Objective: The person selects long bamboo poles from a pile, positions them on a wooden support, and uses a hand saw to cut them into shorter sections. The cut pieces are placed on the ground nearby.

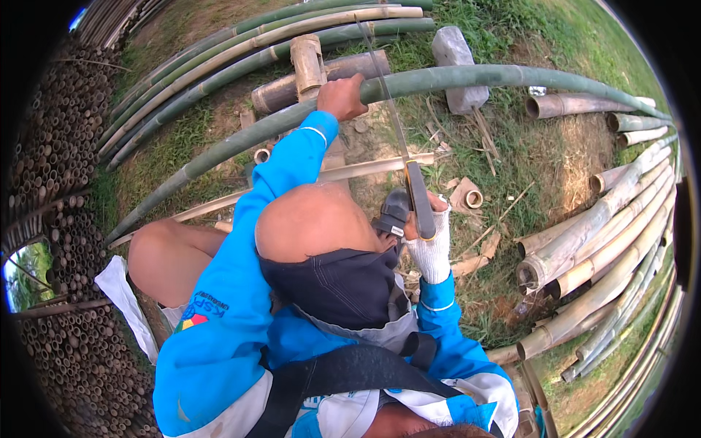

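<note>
A long green bamboo pole (467, 76) runs across in front of me, bending from the lower left to the far right. My left hand (342, 98) is bare and wrapped over the pole, near its middle. My right hand (429, 237), in a white fingerless-looking glove, is closed round the black and yellow handle of a handsaw (394, 120). Its narrow blade crosses the pole just right of my left hand and points away from me. Whether the teeth have cut into the pole cannot be seen.
Under the pole lie a thick bamboo log (350, 67) with a short upright piece (308, 62) and a grey stone block (454, 66). Green poles (241, 55) lie at the far left. Dry poles (606, 255) are piled at right, cut bamboo (87, 343) stacked at left.
</note>
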`<state>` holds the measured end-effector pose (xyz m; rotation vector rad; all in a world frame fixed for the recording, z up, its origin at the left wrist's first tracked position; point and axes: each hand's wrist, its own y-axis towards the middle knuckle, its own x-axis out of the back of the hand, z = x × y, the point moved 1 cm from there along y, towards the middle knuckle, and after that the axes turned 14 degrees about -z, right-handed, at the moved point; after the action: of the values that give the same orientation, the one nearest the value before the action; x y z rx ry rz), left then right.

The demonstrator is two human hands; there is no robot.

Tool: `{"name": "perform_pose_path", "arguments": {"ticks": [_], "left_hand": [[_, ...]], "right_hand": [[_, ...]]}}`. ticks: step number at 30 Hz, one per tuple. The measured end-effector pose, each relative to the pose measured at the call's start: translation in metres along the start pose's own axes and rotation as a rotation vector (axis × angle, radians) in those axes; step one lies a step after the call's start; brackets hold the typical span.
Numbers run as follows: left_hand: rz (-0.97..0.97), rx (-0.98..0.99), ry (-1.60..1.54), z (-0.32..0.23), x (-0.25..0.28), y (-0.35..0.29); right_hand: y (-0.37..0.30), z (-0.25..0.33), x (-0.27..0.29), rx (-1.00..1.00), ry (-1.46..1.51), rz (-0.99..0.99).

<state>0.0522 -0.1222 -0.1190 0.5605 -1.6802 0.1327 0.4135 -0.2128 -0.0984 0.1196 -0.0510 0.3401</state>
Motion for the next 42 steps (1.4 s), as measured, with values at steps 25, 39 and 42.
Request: {"name": "perform_pose_path", "arguments": {"ticks": [25,39,42], "left_hand": [[0.061,-0.024,-0.043,0.010,-0.001,0.008],[0.073,-0.056,-0.038,0.008,-0.004,0.008],[0.061,-0.033,-0.039,0.012,-0.001,0.006]], "right_hand": [[-0.068,0.040,0.022,-0.099,-0.195,-0.033],[0.012,0.019,-0.025,0.039,-0.154,-0.028],[-0.059,0.021,0.036,-0.265,-0.281,0.133]]}}
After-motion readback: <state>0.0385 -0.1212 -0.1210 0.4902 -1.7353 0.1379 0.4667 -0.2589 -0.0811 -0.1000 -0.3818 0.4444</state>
